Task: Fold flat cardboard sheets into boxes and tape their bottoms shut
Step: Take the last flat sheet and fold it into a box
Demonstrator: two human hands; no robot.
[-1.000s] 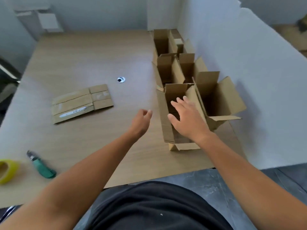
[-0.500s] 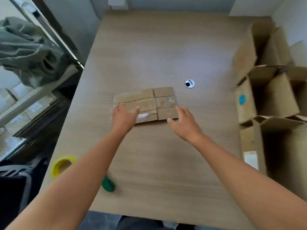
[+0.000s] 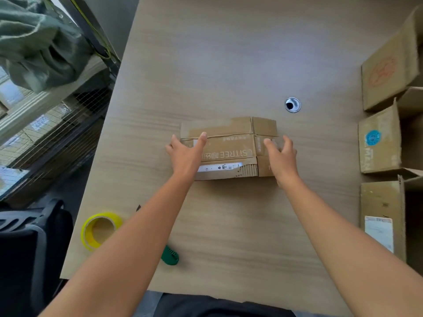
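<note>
Hidden: the green cutter [image 3: 170, 258] near the near edge of the surface [image 3: 229, 53] showed only its butt end, because the left forearm covered the rest. The same forearm crossed the near left corner of the flat cardboard [image 3: 229, 146].
Cut off: the folded boxes [image 3: 380, 143] along the right edge ran out of view, so only their left walls and some flaps showed. A green cloth [image 3: 39, 42] and a black chair [image 3: 25, 248] beyond the left edge were also cropped.
Hard to make out: the right hand [image 3: 281, 156] was blurred. Whether the cardboard was one sheet or several stacked could not be told.
Counts: two hands, at least three boxes, one yellow tape roll [image 3: 100, 229] by the near left corner, one cutter, one round grommet [image 3: 293, 104].
Look of the cardboard: brown and creased into long panels with short flaps at its right end. It had upside-down lettering, a white label strip on the near panel, and bared corrugation at a torn near edge.
Where it lay: flat on the middle of the surface, between the grommet and the near edge.
Left hand [image 3: 185, 154]: it lay on the cardboard's left end, thumb stretched across the top, fingers [image 3: 174, 141] straight and spread past the left edge.
Right hand: it was over the right-end flaps with fingers bent; whether they held a flap could not be told.
</note>
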